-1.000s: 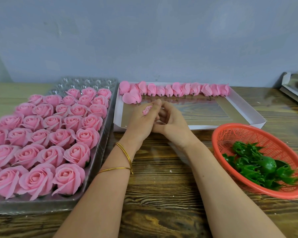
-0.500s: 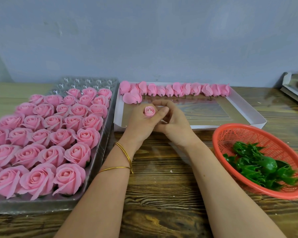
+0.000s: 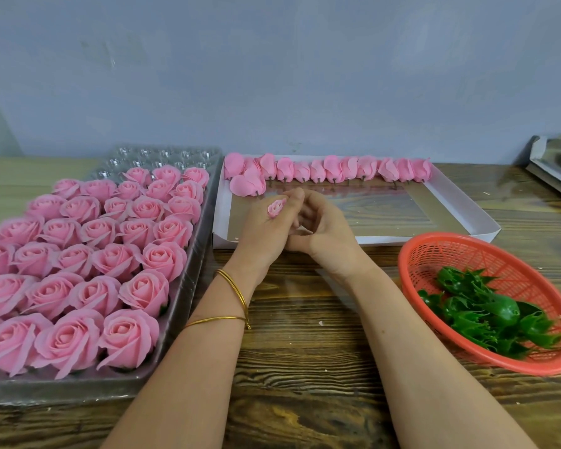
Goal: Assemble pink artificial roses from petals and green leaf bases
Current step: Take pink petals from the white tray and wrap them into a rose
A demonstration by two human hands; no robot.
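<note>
Head view, over the wooden table (image 3: 305, 367): the left hand (image 3: 266, 228), two gold bangles (image 3: 237, 293) on its wrist, pinches a small pink rosebud (image 3: 276, 207) between thumb and fingers, above the near left corner of the white box (image 3: 467, 234). The right hand (image 3: 327, 234) rests against it with its fingers curled inward, and I cannot tell whether they hold anything. Petal bundles (image 3: 337, 168) line the box's far edge, finished roses (image 3: 110, 254) fill most of the clear tray (image 3: 182, 303) on the left, and green leaf bases (image 3: 486, 312) lie in the orange-red basket (image 3: 408, 254) on the right.
</note>
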